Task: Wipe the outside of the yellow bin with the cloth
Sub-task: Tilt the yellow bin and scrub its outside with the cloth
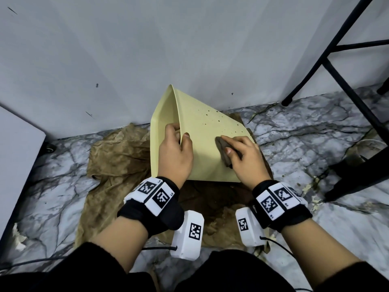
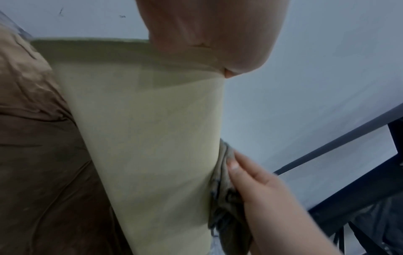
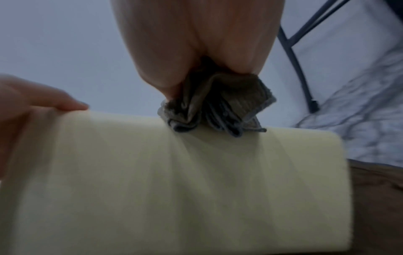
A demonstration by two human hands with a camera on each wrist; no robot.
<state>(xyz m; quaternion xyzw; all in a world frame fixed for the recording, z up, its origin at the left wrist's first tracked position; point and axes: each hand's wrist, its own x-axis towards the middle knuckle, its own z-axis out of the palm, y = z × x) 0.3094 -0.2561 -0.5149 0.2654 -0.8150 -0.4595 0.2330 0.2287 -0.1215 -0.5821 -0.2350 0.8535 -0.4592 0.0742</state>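
The pale yellow bin [image 1: 208, 129] lies tipped on its side on a brown sheet, its open mouth facing left and a broad side facing up with small dark specks. My left hand [image 1: 176, 152] grips the bin's upper rim, fingers inside and thumb on the outer face. My right hand [image 1: 246, 154] holds a bunched grey-brown cloth [image 1: 223, 148] and presses it on that upper face. In the left wrist view the bin wall [image 2: 141, 138] fills the middle, with the cloth [image 2: 224, 193] under the right hand [image 2: 268, 198]. The right wrist view shows the cloth [image 3: 216, 107] on the bin [image 3: 174, 189].
A crumpled brown sheet [image 1: 113, 157] covers the marble-patterned floor [image 1: 294, 133] under the bin. A grey wall [image 1: 126, 49] stands right behind. Black metal furniture legs [image 1: 336, 66] rise at the right. A pale panel [image 1: 16, 148] stands at the left.
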